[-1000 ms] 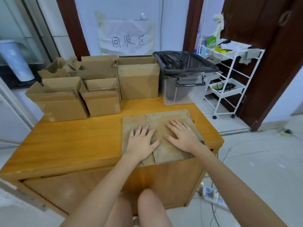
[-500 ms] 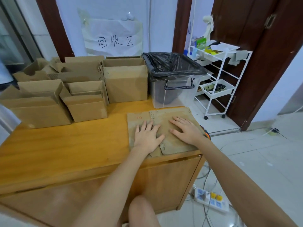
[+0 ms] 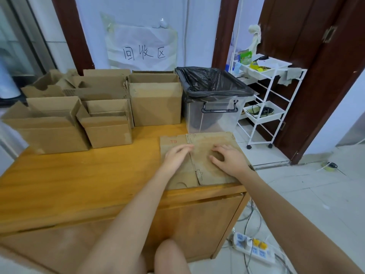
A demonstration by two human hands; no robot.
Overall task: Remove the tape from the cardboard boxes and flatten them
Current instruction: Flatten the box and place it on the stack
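Both hands rest on a flattened cardboard box (image 3: 199, 161) at the counter's (image 3: 79, 180) near right corner. The left hand (image 3: 175, 157) lies blurred with fingers loosely bent; the right hand (image 3: 230, 158) has fingers curled, fingertips touching cardboard, grasping nothing. The upright cardboard boxes (image 3: 94, 109) stand well apart, far left, nearer the left hand.

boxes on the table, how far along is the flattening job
Done: one flattened box lies at the table's right front corner. In hand: the left hand and right hand both rest on it, fingers curling. Left: a group of upright boxes at the back, flaps open, none flattened. Whether tape remains on them is too small to tell.
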